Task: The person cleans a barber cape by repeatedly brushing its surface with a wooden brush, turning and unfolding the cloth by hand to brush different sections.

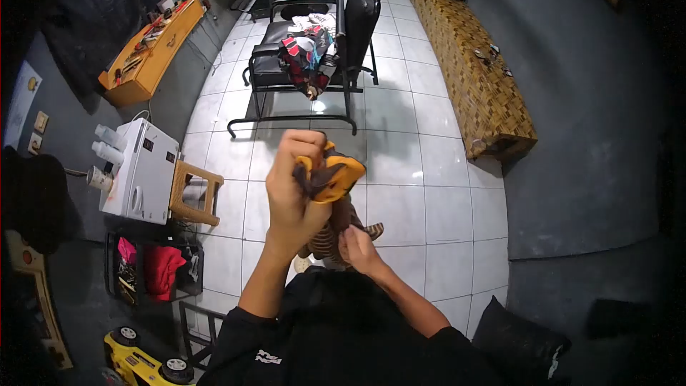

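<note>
My left hand (291, 179) is raised in front of my chest, its fingers wrapped round a bunched orange and dark brown cloth (341, 180). Lower and to the right, my right hand (359, 249) is closed in a pinch at the edge of brown fabric below the orange part. Brown-and-black striped fabric (323, 244) hangs beneath my hands. Whether it is one piece with the orange cloth, I cannot tell. Ahead, a pile of mixed clothes (311, 50) lies on a black metal-framed chair (268, 63).
A woven-pattern bench (471, 64) runs along the right wall. On the left stand a white appliance (148, 171) with cups on it, a tan stool (194, 193), a black crate (187, 271) with clothes, and a yellow toy car (143, 361). A black cushion (518, 336) lies at lower right.
</note>
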Tool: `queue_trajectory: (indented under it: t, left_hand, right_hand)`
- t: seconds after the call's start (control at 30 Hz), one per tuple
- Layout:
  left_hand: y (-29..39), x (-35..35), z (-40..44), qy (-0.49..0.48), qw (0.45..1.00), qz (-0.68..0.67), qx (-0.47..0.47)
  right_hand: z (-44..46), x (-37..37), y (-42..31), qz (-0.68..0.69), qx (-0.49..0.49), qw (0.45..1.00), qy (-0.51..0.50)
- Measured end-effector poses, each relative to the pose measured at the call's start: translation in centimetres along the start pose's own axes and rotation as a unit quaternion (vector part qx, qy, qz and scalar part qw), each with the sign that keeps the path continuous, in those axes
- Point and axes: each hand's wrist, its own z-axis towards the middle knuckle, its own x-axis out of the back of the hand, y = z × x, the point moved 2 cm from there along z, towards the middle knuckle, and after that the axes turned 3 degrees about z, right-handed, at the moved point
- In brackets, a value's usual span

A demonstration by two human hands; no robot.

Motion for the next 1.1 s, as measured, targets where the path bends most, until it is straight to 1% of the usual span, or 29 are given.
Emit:
queue_trajectory:
  t: [0.03, 0.07, 0.1, 0.17, 0.2, 0.23, 0.33, 0.4, 0.43, 0.47, 0.5, 0.53, 0.57, 0.6, 0.63, 0.67, 0.7, 0.73, 0.77, 0.8, 0.83, 0.87, 0.9, 0.93, 0.97, 1.03, 1.1]
  left_hand:
    - [0.2, 0.1, 0.4, 0.020, 1.000, 0.008, -0.019]
    - [0.6, 0.6, 0.6, 0.044, 0.999, 0.008, -0.012]
    - [1.1, 1.0, 0.8, 0.080, 0.997, -0.003, 0.003]
    - [1.1, 1.6, 0.8, 0.142, 0.989, -0.030, 0.008]
    - [1.2, 1.8, 0.5, 0.159, 0.987, -0.033, 0.010]
    - [1.1, 2.1, 0.2, 0.155, 0.987, -0.033, 0.017]
    - [0.7, 2.0, -0.4, 0.148, 0.987, -0.046, 0.037]
    - [0.8, 1.8, -0.2, 0.095, 0.994, -0.013, 0.057]
    - [0.8, 1.6, -0.1, 0.069, 0.995, 0.004, 0.068]
    - [0.8, 1.3, 0.0, 0.052, 0.997, 0.006, 0.062]
    - [0.5, 1.1, -0.1, 0.024, 0.997, 0.045, 0.060]
    - [0.2, 0.6, -0.3, -0.001, 0.996, 0.069, 0.062]
    - [0.2, 0.1, -0.4, -0.026, 0.993, 0.093, 0.065]
    - [0.3, -0.2, -0.2, -0.046, 0.991, 0.126, 0.031]
    - [0.4, -0.7, -0.2, -0.048, 0.988, 0.138, 0.045]
    - [0.4, -1.2, -0.2, -0.047, 0.991, 0.120, 0.042]
    - [0.4, -1.5, -0.2, -0.045, 0.993, 0.102, 0.039]
    - [0.7, -1.5, -0.1, -0.026, 0.995, 0.093, 0.039]
    - [1.3, -1.4, 0.0, -0.006, 0.996, 0.086, 0.039]
    - [1.6, -1.3, 0.2, 0.013, 0.996, 0.079, 0.039]
    - [1.7, -1.0, 0.3, 0.044, 0.997, 0.063, 0.023]
    - [1.8, -0.6, 0.3, 0.074, 0.996, 0.047, 0.009]
    - [1.8, -0.2, 0.4, 0.105, 0.994, 0.031, -0.007]
    - [1.8, 0.6, 0.3, 0.110, 0.991, 0.075, -0.013]
    - [1.7, 0.8, 0.1, 0.172, 0.985, 0.028, 0.014]
    - [1.3, 1.7, 0.2, 0.220, 0.975, 0.004, 0.013]
    - [1.5, 1.8, -0.1, 0.220, 0.974, -0.041, 0.028]
  right_hand:
    - [0.3, 1.5, 2.6, -0.201, 0.024, 0.979, 0.012]
    - [0.1, 3.3, 6.2, -0.313, -0.014, 0.950, 0.002]
    - [-0.6, 5.2, 9.7, -0.420, -0.053, 0.906, -0.007]
    - [-3.4, 9.0, 14.6, -0.486, -0.149, 0.861, -0.018]
    - [-4.7, 11.8, 18.9, -0.503, -0.194, 0.841, -0.046]
    - [-5.5, 13.8, 21.8, -0.518, -0.239, 0.818, -0.074]
    - [-7.1, 15.2, 18.3, -0.569, -0.334, 0.751, -0.007]
    - [-5.2, 16.7, 19.2, -0.546, -0.280, 0.787, 0.071]
    - [-4.1, 16.8, 18.2, -0.532, -0.252, 0.801, 0.109]
    - [-3.0, 16.7, 16.9, -0.487, -0.131, 0.848, 0.160]
    - [-1.6, 14.9, 12.4, -0.433, -0.006, 0.877, 0.207]
    - [-0.6, 12.8, 8.2, -0.235, -0.050, 0.950, 0.201]
    - [-0.1, 10.1, 3.6, -0.026, -0.091, 0.978, 0.185]
    - [-0.5, 6.6, -2.1, 0.051, -0.073, 0.984, 0.156]
    - [-0.8, 4.1, -5.4, 0.129, -0.053, 0.982, 0.126]
    - [-0.8, 3.4, -5.6, -0.022, 0.048, 0.992, 0.111]
    - [-1.1, 2.1, -6.7, -0.149, 0.126, 0.976, 0.094]
    - [-1.6, 0.7, -7.7, -0.270, 0.206, 0.936, 0.096]
    - [-1.7, 0.3, -5.3, 0.058, 0.088, 0.994, 0.016]
    - [-1.4, 0.7, -3.5, -0.054, 0.095, 0.993, 0.045]
    - [-1.0, 1.1, -1.6, -0.166, 0.101, 0.978, 0.073]
    - [-0.8, 1.9, -0.1, -0.288, 0.120, 0.947, 0.073]
    - [-0.8, 3.4, 3.0, -0.382, 0.062, 0.921, 0.042]
    - [-1.2, 5.3, 7.0, -0.471, 0.004, 0.882, 0.011]
    - [-2.0, 7.1, 10.3, -0.553, -0.055, 0.831, -0.019]
    - [-4.4, 10.1, 13.8, -0.523, -0.173, 0.834, 0.023]
    - [-5.9, 14.3, 19.0, -0.567, -0.286, 0.773, -0.009]
